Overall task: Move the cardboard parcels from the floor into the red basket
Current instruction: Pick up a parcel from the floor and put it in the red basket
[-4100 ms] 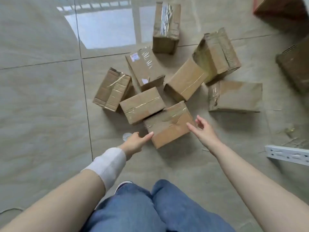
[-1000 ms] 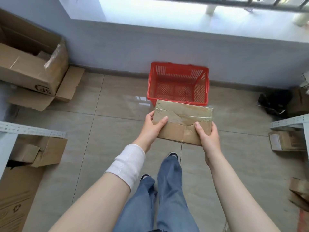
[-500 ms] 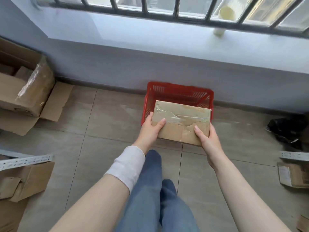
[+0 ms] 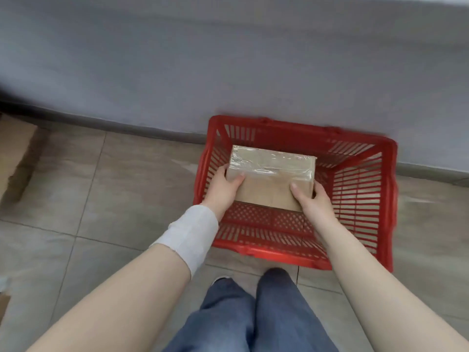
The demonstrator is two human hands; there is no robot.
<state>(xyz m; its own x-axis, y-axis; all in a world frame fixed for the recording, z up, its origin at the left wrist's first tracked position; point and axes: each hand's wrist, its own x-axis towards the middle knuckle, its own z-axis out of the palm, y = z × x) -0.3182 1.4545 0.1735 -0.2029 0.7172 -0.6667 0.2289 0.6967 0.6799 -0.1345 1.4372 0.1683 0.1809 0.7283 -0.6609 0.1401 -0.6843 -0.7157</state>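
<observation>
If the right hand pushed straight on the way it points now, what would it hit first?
The right hand already grips the cardboard parcel; pushing on, parcel and hand would probably meet the far wall of the red basket, though depth is unclear.

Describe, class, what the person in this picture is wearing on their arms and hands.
Both hands are bare, with no gloves, rings or watch visible. The left hand has a white, cloth-like band wrapped around the wrist and lower forearm, with a slightly frayed edge. The right hand and its forearm are uncovered, no sleeve showing.
</observation>
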